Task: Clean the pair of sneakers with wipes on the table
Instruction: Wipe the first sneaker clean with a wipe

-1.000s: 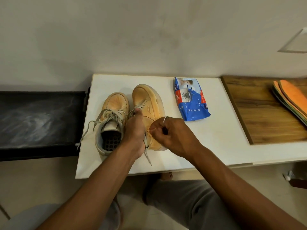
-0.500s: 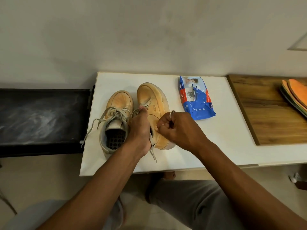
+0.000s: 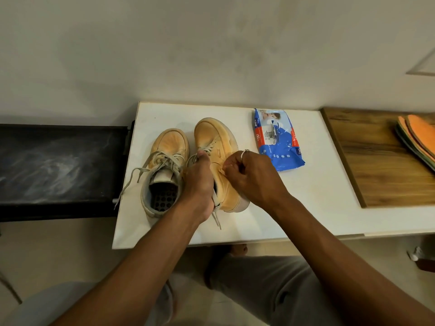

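L hand [image 3: 200, 182] grips the tilted sneaker [image 3: 216, 147] at collar/tongue. R hand [image 3: 251, 175], fingers curled, pinches its outer side. The shoe sits on the table [image 3: 306, 203], leaning toward 9 o'clock, sole edge showing at 3. Its long axis runs 6–12, toe at 12. Other sneaker [image 3: 169, 147] stands upright just beside at 9, same heading. Wipes pack [image 3: 275, 140] lies approx 2 o'clock from R hand, near, axis approx 11–5. R hand is nearer, so prob. it fetches the wipe.

A tan laced leather sneaker [image 3: 168, 147] stands upright; its tilted twin [image 3: 213, 132] sits just beside at three o'clock, and a blue plastic wipes pack [image 3: 279, 147] lies farther that way.
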The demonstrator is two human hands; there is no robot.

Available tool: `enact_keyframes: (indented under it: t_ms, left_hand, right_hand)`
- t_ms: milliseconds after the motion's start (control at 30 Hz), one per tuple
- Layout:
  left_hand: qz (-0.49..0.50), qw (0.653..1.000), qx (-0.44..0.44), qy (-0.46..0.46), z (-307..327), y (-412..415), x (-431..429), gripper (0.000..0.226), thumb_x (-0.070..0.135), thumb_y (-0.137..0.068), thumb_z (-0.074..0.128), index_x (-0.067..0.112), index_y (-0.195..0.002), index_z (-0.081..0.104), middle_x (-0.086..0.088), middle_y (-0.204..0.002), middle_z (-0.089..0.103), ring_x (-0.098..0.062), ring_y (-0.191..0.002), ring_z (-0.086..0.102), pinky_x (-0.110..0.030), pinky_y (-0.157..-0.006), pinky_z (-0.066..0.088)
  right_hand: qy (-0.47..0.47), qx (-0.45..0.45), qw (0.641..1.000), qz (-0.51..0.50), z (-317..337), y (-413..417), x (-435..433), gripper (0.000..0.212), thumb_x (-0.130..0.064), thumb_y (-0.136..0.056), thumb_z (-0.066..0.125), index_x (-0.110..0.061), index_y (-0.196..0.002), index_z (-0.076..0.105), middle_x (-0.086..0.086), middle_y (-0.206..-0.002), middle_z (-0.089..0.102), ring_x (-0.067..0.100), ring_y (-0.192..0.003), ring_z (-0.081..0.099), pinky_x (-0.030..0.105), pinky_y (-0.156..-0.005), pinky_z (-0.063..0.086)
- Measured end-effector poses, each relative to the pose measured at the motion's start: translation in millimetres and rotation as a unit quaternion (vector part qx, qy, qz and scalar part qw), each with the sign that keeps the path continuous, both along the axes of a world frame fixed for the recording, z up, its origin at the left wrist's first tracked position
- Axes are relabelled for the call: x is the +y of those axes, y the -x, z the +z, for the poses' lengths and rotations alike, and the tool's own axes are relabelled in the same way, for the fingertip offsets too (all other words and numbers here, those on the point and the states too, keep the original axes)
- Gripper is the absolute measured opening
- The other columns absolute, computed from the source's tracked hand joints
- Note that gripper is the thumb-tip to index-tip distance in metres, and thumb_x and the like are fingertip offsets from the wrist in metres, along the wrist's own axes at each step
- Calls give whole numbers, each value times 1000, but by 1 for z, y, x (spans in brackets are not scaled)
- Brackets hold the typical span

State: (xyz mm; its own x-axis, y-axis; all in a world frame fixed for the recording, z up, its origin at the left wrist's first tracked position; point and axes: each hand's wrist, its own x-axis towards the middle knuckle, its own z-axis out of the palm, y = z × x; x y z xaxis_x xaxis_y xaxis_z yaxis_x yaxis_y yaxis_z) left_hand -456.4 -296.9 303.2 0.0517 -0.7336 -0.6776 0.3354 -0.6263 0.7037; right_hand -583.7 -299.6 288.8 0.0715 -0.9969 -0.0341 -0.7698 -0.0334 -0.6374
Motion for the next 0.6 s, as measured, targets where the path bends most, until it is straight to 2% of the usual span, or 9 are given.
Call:
enact_keyframes:
  t_ms: [67,133,233,333,433,533,600]
  left_hand:
    - [5,1000,0,5,-3,-1,0,48,53,-106,33,23,-133,59,-5,-115,69,-23,-104,66,-50,-96,55]
    - [3,1000,8,3,-4,-2,0,46,52,-106,33,23,-124,63,-4,-106,72,-22,-98,69,-47,-90,58]
    - [3,1000,14,-1,-4,-3,0,47,50,-107,33,22,-128,63,-7,-108,74,-25,-99,71,-51,-91,58]
    - [7,1000,14,7,-2,-2,-1,43,49,-107,33,22,-126,61,-4,-105,72,-22,-95,69,-45,-84,58]
    - [3,1000,8,14,-2,-1,-1,43,50,-107,33,24,-127,60,-1,-102,69,-19,-95,66,-44,-86,57]
    - [2,1000,9,6,-5,-3,0,48,51,-106,33,22,-131,61,-5,-108,72,-23,-101,68,-50,-94,56]
    - [4,1000,14,2,-4,-3,0,48,52,-106,33,21,-130,63,-7,-111,73,-25,-103,70,-52,-96,56]
  right_hand:
    - [26,-21,999,32,3,-8,0,17,-30,-95,62,-17,-101,71,-5,-91,68,7,-78,60,16,-69,50]
    - [27,-27,996,80,7,-11,4,17,-29,-95,62,-18,-103,72,-8,-89,68,6,-75,60,9,-66,46]
    - [-20,-36,994,99,8,-4,8,13,-26,-92,64,-17,-95,72,-6,-82,68,10,-74,62,19,-65,50]
    - [-25,-5,999,30,3,0,2,20,-32,-92,63,-12,-91,69,1,-82,67,16,-75,62,31,-68,54]
    - [17,9,1000,5,2,-7,-3,21,-33,-95,60,-13,-93,68,2,-83,67,14,-75,60,29,-68,52]
    - [27,-23,997,65,8,-15,2,17,-28,-96,60,-18,-102,72,-3,-87,68,10,-76,60,17,-66,49]
    - [5,-30,995,99,11,-12,6,14,-26,-94,62,-17,-98,73,-5,-85,68,10,-74,61,18,-65,49]
